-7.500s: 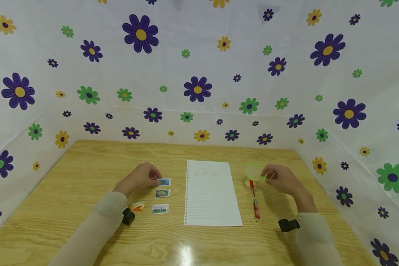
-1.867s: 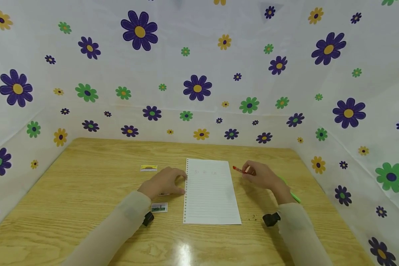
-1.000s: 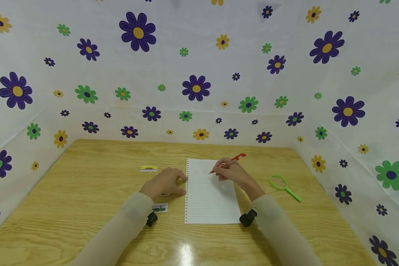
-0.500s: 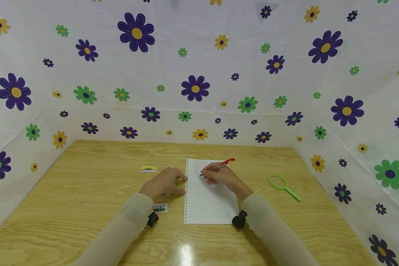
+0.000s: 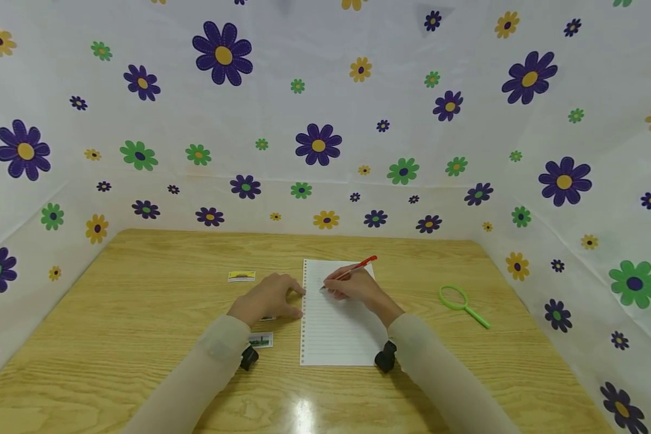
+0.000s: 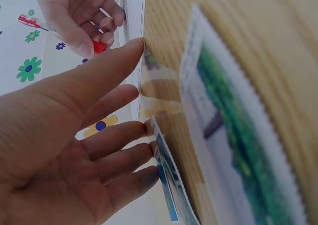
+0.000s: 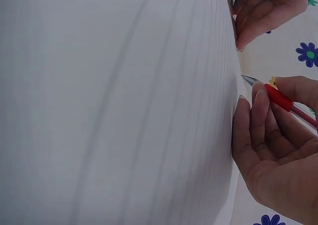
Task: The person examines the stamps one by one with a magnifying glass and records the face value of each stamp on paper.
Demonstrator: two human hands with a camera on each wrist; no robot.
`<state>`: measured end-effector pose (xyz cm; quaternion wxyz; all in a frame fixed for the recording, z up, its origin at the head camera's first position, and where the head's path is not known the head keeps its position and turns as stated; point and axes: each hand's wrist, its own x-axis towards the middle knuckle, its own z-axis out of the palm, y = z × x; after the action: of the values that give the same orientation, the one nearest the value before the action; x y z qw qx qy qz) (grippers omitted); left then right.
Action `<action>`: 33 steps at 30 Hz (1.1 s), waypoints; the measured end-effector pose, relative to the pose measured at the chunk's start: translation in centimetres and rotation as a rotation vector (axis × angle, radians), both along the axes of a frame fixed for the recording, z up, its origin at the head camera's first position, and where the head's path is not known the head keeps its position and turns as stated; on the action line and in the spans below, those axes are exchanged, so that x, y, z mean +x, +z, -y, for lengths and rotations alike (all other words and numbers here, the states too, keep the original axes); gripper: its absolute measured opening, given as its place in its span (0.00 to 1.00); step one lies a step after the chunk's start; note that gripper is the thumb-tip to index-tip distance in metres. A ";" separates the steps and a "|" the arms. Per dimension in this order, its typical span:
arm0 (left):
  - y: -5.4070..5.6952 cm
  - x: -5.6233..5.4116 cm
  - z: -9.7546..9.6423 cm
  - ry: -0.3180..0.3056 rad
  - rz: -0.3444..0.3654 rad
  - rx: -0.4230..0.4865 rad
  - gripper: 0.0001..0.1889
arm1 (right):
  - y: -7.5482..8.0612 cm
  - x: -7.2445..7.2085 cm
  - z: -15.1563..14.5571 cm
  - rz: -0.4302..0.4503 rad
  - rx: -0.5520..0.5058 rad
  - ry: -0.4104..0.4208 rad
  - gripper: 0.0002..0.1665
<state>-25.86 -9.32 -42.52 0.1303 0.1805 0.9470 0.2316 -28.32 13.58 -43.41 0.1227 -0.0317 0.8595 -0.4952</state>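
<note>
In the head view a sheet of lined, hole-punched paper (image 5: 342,346) lies mid-table. My right hand (image 5: 360,288) pinches a red pen (image 5: 366,261) over its upper part; in the right wrist view the bare pen tip (image 7: 247,79) is close to the page. My left hand (image 5: 270,295) rests at the sheet's left edge, fingers loosely spread and fingertips down. Around it lie small stamps: a yellow stamp (image 5: 242,276) beyond, a green landscape stamp (image 5: 261,340) nearer. The left wrist view shows another stamp (image 6: 174,183) by its fingertips, mostly hidden under the hand in the head view.
To the right of the paper, a green magnifying glass (image 5: 466,306) lies on the wooden table (image 5: 114,325). A white flower-patterned cloth (image 5: 325,108) encloses the back and both sides.
My right hand has put down the magnifying glass, picked up the pen and moved left over the paper. My left hand went from the stamps to the sheet's edge, then stayed there.
</note>
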 end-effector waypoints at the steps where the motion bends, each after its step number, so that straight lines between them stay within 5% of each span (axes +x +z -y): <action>1: 0.0 0.0 0.0 0.000 0.000 -0.001 0.25 | 0.0 0.0 0.0 0.002 0.002 -0.003 0.13; 33: 0.1 0.0 0.0 -0.002 0.002 0.024 0.25 | -0.2 -0.2 0.5 -0.007 0.023 -0.047 0.13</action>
<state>-25.88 -9.30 -42.43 0.1292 0.1827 0.9438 0.2430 -28.54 13.11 -43.60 0.1084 -0.0120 0.8662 -0.4877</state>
